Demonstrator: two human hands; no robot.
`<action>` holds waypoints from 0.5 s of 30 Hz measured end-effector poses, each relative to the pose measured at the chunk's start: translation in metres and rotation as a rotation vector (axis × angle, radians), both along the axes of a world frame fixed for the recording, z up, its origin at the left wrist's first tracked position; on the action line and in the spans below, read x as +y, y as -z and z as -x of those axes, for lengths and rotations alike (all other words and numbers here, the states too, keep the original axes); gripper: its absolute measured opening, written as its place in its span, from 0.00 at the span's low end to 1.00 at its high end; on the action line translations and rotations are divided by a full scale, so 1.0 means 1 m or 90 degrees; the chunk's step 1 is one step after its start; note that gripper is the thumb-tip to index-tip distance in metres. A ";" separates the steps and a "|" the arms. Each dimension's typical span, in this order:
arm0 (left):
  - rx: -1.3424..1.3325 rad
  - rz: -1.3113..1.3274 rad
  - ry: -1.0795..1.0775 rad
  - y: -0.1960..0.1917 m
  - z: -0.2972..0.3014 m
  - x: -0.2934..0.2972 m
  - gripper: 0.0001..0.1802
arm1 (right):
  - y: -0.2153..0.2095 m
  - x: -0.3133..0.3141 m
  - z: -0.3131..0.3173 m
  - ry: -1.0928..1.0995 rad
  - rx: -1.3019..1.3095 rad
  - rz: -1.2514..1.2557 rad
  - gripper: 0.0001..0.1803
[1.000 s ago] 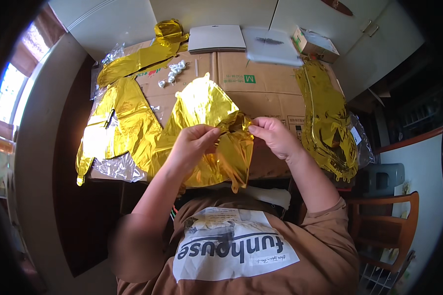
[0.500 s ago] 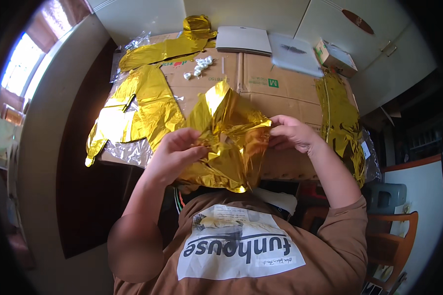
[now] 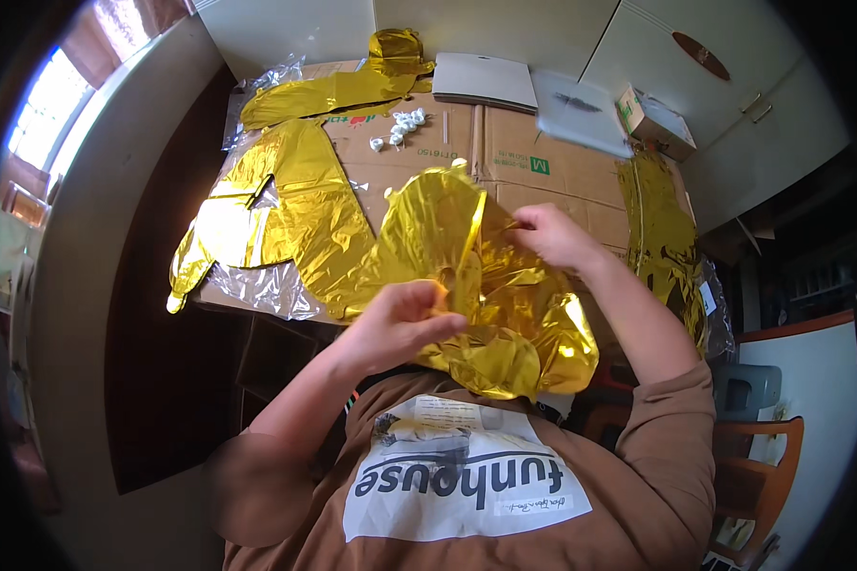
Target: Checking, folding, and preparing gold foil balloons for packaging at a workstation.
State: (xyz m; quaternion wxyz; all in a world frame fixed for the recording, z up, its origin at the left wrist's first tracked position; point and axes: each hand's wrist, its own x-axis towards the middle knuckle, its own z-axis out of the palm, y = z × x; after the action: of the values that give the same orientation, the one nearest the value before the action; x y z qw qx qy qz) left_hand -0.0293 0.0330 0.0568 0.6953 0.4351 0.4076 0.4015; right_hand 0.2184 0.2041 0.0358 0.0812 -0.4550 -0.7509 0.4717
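I hold a crumpled, deflated gold foil balloon [image 3: 486, 295] in front of my chest, over the near edge of a flattened cardboard sheet [image 3: 533, 167]. My left hand [image 3: 405, 319] pinches its lower middle part. My right hand [image 3: 548, 236] grips its upper right edge. The foil hangs folded between the two hands and droops down toward my brown shirt.
More flat gold foil balloons lie on the cardboard: a large one [image 3: 286, 214] at left, a long one [image 3: 338, 90] at the back, another [image 3: 662, 233] at right. Small white pieces [image 3: 400, 128], a grey board [image 3: 486, 81], a clear bag [image 3: 581, 114] and a small box [image 3: 652, 119] sit behind.
The view has shifted down and left. My hands have turned and spread the gold balloon, my left hand dropping lower and my right hand lifting its edge.
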 end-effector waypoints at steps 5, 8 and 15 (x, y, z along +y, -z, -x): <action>-0.006 -0.047 -0.189 -0.024 0.077 -0.010 0.05 | 0.017 0.000 -0.068 0.163 -0.001 -0.099 0.09; 0.093 -0.045 -0.427 -0.044 0.122 -0.014 0.13 | 0.048 0.009 -0.095 0.264 0.064 -0.078 0.11; 0.193 -0.150 -0.489 -0.078 0.219 -0.033 0.10 | 0.061 0.024 -0.109 0.316 0.194 -0.095 0.11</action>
State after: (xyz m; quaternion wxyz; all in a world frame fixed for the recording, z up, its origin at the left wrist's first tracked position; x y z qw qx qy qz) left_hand -0.2481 0.0003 0.1351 0.3730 0.3819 0.5888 0.6068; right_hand 0.3270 0.2280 -0.0247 0.3391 -0.5417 -0.6284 0.4436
